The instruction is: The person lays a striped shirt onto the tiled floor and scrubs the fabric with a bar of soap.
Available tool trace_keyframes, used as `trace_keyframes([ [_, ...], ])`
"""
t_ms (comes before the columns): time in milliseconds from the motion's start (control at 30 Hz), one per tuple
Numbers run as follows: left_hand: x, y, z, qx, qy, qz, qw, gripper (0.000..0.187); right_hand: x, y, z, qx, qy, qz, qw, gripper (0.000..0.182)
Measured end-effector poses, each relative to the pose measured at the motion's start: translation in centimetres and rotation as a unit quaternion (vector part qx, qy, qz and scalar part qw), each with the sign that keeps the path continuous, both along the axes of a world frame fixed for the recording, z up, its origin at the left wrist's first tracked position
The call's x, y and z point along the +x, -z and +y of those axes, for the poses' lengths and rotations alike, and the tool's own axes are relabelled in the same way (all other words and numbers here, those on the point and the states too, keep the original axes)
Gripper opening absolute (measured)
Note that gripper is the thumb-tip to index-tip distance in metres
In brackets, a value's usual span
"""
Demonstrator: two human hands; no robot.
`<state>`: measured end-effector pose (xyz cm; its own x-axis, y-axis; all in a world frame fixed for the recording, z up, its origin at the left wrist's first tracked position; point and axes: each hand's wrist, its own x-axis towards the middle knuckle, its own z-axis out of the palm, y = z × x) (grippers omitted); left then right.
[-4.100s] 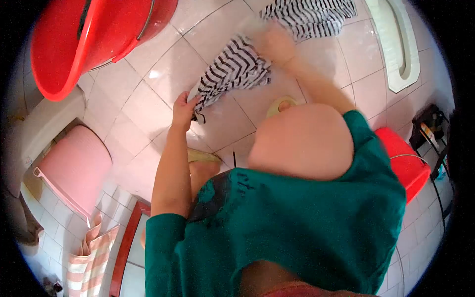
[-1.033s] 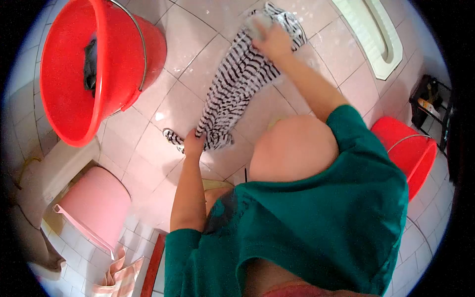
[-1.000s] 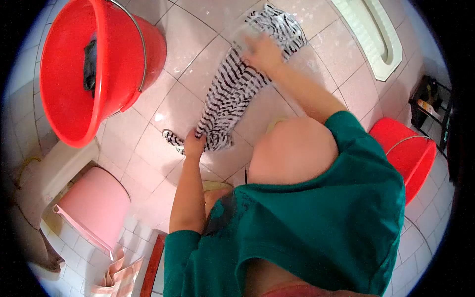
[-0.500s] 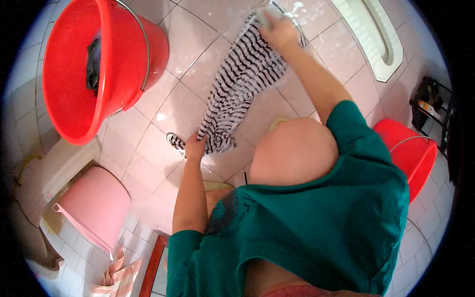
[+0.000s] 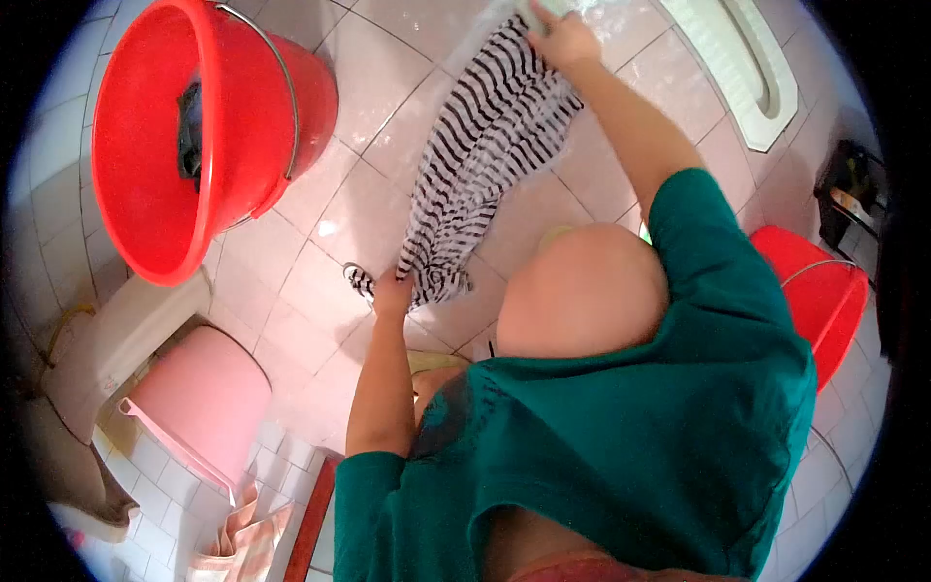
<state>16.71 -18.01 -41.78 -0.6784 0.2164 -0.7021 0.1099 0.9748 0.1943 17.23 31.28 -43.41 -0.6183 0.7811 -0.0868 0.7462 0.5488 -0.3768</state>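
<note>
A black-and-white striped cloth garment (image 5: 490, 136) lies stretched over the wet tiled floor. My left hand (image 5: 393, 294) is closed on its near end, and a bunched bit of the same cloth sticks out past the fist. At the far end, my right hand (image 5: 567, 41) is bent over the fabric with its fingers partly curled. Something pale shows by those fingers, but blur and the angle hide what it is. Whitish suds or water surround the far end of the cloth.
A large red bucket (image 5: 315, 107) with dark cloth inside stands at left, above a pink bucket (image 5: 208, 403). A second red bucket (image 5: 815, 301) is at right, near a black rack (image 5: 849, 194). A white ridged floor fixture (image 5: 742, 73) lies at upper right.
My right hand has moved farther away along the cloth, toward the top of the view. My left hand keeps its grip on the near end. The whole view has shifted slightly.
</note>
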Motion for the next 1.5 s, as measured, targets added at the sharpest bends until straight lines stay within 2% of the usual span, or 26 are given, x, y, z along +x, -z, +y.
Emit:
trace_keyframes([
  [67,0.1,-0.8,2.3,0.046,-0.021,0.051,0.997,0.028,1.8,-2.0,-10.4,-0.033,-0.213,-0.01,0.976,0.046],
  [133,0.2,-0.5,2.5,0.096,0.005,0.063,0.993,0.027,4.8,-2.2,-19.6,-0.145,-0.402,-0.007,0.904,0.048],
  [233,0.3,-0.3,1.3,0.143,0.02,0.068,0.987,0.026,6.5,-1.2,-17.7,-0.123,-0.527,0.039,0.84,0.047],
  [267,0.6,-0.2,0.9,0.13,-0.025,0.057,0.99,0.027,5.3,-2.4,-13.2,0.0,-0.464,-0.068,0.883,0.042],
  [300,0.9,-0.6,0.2,0.112,-0.068,0.045,0.99,0.028,5.2,0.5,-7.7,-0.046,-0.397,-0.059,0.915,0.046],
  [333,1.0,-0.7,0.2,0.106,-0.062,0.065,0.99,0.028,6.5,0.6,-3.7,-0.005,-0.23,0.012,0.973,0.049],
  [367,0.5,0.0,0.0,0.111,-0.061,0.069,0.99,0.028,7.1,0.7,-0.5,0.057,-0.165,-0.002,0.985,0.054],
  [467,0.0,1.3,-0.4,0.126,-0.138,-0.049,0.981,0.029,6.0,1.6,-1.0,0.125,-0.062,0.024,0.99,0.056],
  [533,-0.3,1.2,0.6,0.134,-0.098,-0.043,0.985,0.031,4.2,-0.9,-6.1,0.004,-0.036,-0.014,0.999,0.056],
  [567,-0.4,1.3,0.8,0.135,-0.058,-0.037,0.988,0.034,4.3,-1.6,-9.8,-0.08,-0.11,0.029,0.99,0.055],
  [633,-0.5,1.6,1.2,0.138,-0.065,-0.044,0.987,0.036,5.2,0.0,-17.7,-0.125,-0.405,0.028,0.905,0.058],
  [733,-0.2,1.0,0.6,0.116,-0.067,-0.037,0.99,0.037,6.8,-0.6,-20.1,-0.137,-0.564,0.096,0.809,0.049],
  [767,-0.2,0.9,0.2,0.091,-0.069,-0.028,0.993,0.037,5.4,2.7,-17.6,-0.149,-0.461,-0.001,0.875,0.046],
  [833,0.0,1.3,-0.9,0.068,-0.088,-0.03,0.993,0.035,5.6,1.2,-9.3,0.032,-0.403,0.009,0.915,0.039],
  [867,0.2,1.1,-0.9,0.104,-0.111,-0.028,0.988,0.036,6.0,0.2,-4.6,-0.063,-0.27,0.049,0.96,0.04],
  [900,0.1,0.9,-1.0,0.141,-0.131,-0.026,0.981,0.036,7.3,0.7,-1.6,0.066,-0.118,-0.019,0.991,0.047],
  [967,-0.2,1.7,-1.0,0.118,-0.096,-0.017,0.988,0.037,6.5,-2.3,1.2,-0.051,0.077,-0.044,0.995,0.054],
  [1067,-0.3,1.6,-0.2,0.066,-0.04,0.003,0.997,0.039,5.3,1.1,-3.0,0.044,-0.011,0.024,0.999,0.057],
  [1133,0.2,1.2,0.7,0.062,-0.01,0.018,0.998,0.038,4.4,-2.1,-11.7,-0.131,-0.15,0.021,0.98,0.058],
  [1167,0.2,1.5,0.7,0.057,-0.014,0.015,0.998,0.038,5.2,-1.1,-16.1,-0.154,-0.308,0.033,0.938,0.054],
  [1233,0.1,1.5,0.4,0.058,-0.014,-0.01,0.998,0.037,6.8,-2.0,-21.5,-0.187,-0.436,-0.051,0.879,0.052],
  [1267,-0.1,0.4,1.1,0.006,0.025,0.01,1.0,0.036,7.3,-1.1,-21.7,-0.142,-0.472,-0.009,0.87,0.041],
  [1333,0.0,0.1,0.5,0.03,-0.007,0.003,1.0,0.035,5.0,-0.7,-17.9,-0.117,-0.349,-0.129,0.921,0.027],
  [1400,0.2,1.7,-1.1,0.062,-0.042,-0.009,0.997,0.033,5.8,0.1,-6.7,-0.088,-0.221,0.004,0.971,0.034],
  [1433,0.4,1.5,-1.2,0.061,-0.041,-0.009,0.997,0.033,7.0,3.0,-2.4,0.05,-0.055,-0.008,0.997,0.044],
  [1500,0.2,1.2,0.2,0.112,-0.093,-0.014,0.989,0.034,6.9,1.4,0.4,0.087,0.006,-0.023,0.996,0.053],
])
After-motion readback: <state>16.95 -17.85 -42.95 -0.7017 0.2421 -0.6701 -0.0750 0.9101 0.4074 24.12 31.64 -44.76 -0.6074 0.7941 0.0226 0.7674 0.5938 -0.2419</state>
